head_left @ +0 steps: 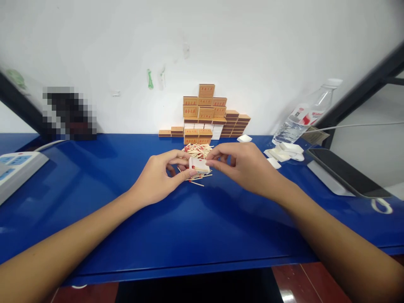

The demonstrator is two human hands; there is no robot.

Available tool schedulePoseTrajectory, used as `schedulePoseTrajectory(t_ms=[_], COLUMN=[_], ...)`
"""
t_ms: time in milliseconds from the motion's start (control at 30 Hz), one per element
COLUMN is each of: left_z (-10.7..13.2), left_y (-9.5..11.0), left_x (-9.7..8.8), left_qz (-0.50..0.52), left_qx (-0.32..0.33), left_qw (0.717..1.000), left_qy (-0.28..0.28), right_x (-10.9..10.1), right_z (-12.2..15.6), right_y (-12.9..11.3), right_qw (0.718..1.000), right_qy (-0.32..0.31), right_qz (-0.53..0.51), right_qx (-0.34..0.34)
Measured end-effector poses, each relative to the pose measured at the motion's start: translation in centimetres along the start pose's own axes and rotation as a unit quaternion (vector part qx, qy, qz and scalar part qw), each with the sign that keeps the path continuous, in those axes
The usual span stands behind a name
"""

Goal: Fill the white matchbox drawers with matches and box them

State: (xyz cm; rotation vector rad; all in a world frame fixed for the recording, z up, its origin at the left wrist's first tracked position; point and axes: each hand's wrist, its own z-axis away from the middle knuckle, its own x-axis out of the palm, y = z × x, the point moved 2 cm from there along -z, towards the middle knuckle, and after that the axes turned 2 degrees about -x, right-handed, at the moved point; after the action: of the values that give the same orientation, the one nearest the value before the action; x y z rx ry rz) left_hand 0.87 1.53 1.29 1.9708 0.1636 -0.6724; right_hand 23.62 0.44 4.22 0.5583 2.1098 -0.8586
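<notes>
My left grip (158, 176) pinches the white tray (199, 163) at the centre of the clock, thumb on the near side and fingers behind, where the tray hides most of their tips. A few red-headed matches show inside, but their number is hard to make out. My right grip (248, 166) has thumb and forefinger close together at the tray's 3 o'clock end; I cannot tell whether they pinch its wall, a match or nothing. Just beyond, at 12 o'clock, lies the match pile (198, 149) on the blue tabletop (202, 235), its nearer part screened by tray and fingers. Behind it stand the stacked matchboxes (206, 113), covering some white boxes (217, 131). At 10 o'clock a dark object (69, 113) is blurred by pixels. The power strip (22, 166) at 9 o'clock is cut off by the picture's edge, and my forearms run out at 8 and 4 o'clock.
</notes>
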Motion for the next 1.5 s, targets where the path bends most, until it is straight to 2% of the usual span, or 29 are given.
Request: schedulePoseTrajectory(t_ms=[100,200,333,433,500,667,800,933,1067,1233,1367,1500], left_z=[0.1,0.1,-0.1,-0.5,-0.6,-0.8,-0.8,-0.7,-0.8,-0.9,-0.5,-0.2], left_y=[0.2,0.1,-0.4,-0.8,-0.9,-1.0,-0.9,-0.9,-1.2,-1.5,-0.9,-0.3], left_x=[0.0,0.0,-0.2,-0.4,-0.6,-1.3,-1.3,-1.1,-1.2,-0.9,-0.3,0.0], left_qz=[0.022,0.03,0.027,0.028,0.023,-0.002,-0.004,-0.013,-0.016,-0.02,-0.005,0.019], left_qx=[0.006,0.005,0.0,-0.001,-0.003,0.003,0.004,0.006,-0.001,-0.004,0.0,0.001], left_qw=[1.0,1.0,0.999,0.999,0.997,0.989,0.99,0.992,0.994,0.996,0.999,1.0], left_qy=[-0.002,0.005,0.019,0.042,0.076,0.145,0.141,0.126,0.113,0.089,0.046,0.02], right_x=[0.8,1.4,0.9,0.3,0.3,1.8,2.9,2.9,1.5,0.2,0.5,1.2], right_z=[0.0,0.0,-0.1,-0.1,-0.1,0.2,0.3,0.3,0.1,-0.4,-0.5,-0.4], right_y=[-0.6,-1.0,-0.8,-0.1,0.6,2.1,2.2,2.4,3.0,3.0,1.8,0.6], right_qw=[0.999,0.997,0.996,0.995,0.997,0.992,0.988,0.987,0.991,0.998,0.999,0.998], right_qy=[0.044,0.057,0.066,0.077,0.04,-0.117,-0.151,-0.16,-0.131,-0.038,0.028,0.037], right_qz=[0.004,0.018,0.033,0.051,0.062,0.036,0.025,0.027,0.039,0.055,0.016,0.002], right_qx=[-0.013,-0.043,-0.048,-0.025,-0.005,-0.006,0.011,0.018,0.014,0.018,0.001,-0.048])
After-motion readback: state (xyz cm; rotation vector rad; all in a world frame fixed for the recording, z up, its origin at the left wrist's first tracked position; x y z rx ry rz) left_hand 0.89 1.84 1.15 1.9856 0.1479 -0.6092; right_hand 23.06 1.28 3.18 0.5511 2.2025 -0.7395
